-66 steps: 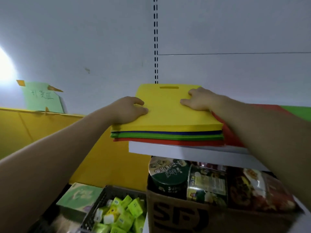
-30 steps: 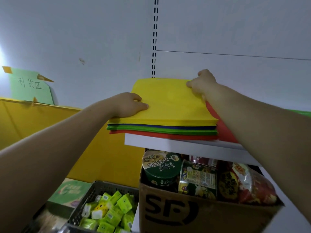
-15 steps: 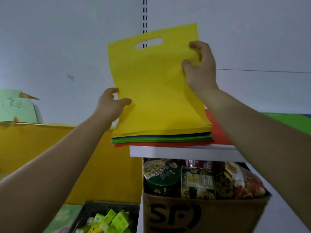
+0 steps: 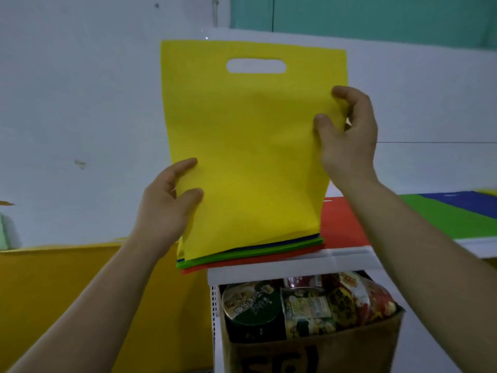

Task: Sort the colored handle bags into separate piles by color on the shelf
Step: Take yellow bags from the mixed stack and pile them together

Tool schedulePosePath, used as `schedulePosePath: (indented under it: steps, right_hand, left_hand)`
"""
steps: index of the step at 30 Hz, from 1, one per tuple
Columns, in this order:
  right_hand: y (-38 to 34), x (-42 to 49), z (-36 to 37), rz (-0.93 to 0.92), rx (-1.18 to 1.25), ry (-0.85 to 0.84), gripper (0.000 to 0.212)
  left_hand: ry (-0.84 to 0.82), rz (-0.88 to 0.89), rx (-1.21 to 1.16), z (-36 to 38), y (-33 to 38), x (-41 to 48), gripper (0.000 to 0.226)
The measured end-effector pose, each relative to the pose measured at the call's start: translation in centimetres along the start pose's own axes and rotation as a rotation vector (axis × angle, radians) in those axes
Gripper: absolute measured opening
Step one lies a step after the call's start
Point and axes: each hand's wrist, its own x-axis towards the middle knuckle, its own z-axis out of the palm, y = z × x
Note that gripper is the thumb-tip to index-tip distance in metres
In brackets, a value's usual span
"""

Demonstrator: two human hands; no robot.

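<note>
We raise both arms from the lower corners toward the shelf [image 4: 295, 267], forearms converging on one yellow bag [image 4: 250, 146]. Our left hand [image 4: 166, 208] grips the bag's left edge low down, thumb pressed on the near face and fingers curled round the edge. Our right hand [image 4: 347, 138] pinches the right edge higher up, thumb and forefinger bent onto the near face; its other fingers are hidden behind the fabric. The bag stands nearly upright between the hands, handle cutout [image 4: 256, 66] uppermost, its lower edge meeting the stack of bags [image 4: 255, 254] that shows blue, green and red layers. This stack lies at the shelf's left end and overhangs it slightly. Farther right on the shelf lie a red bag [image 4: 341, 224], a green bag [image 4: 435, 219] and a blue bag [image 4: 462, 203], side by side. Beneath the shelf stands a cardboard box [image 4: 309, 351] of packaged food.
</note>
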Motion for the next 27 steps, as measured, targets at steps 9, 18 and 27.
schedulePosePath:
  steps: [9,18,27]
  right_hand:
    - [-3.2,0.6,-6.9,-0.040,-0.126,0.023,0.040]
    - [-2.6,-1.6,-21.6,0.088,-0.327,0.018,0.041]
    - [-3.4,-4.2,-43.9,0.264,-0.641,0.159,0.051]
  left_hand:
    - [-0.098,0.029,-0.072,2.8,3.8,-2.0,0.055]
    - [-0.307,-0.058,-0.094,14.5,6.3,-9.1,0.049]
    - [-0.607,-0.068,-0.232,30.7,10.0,-19.4,0.053]
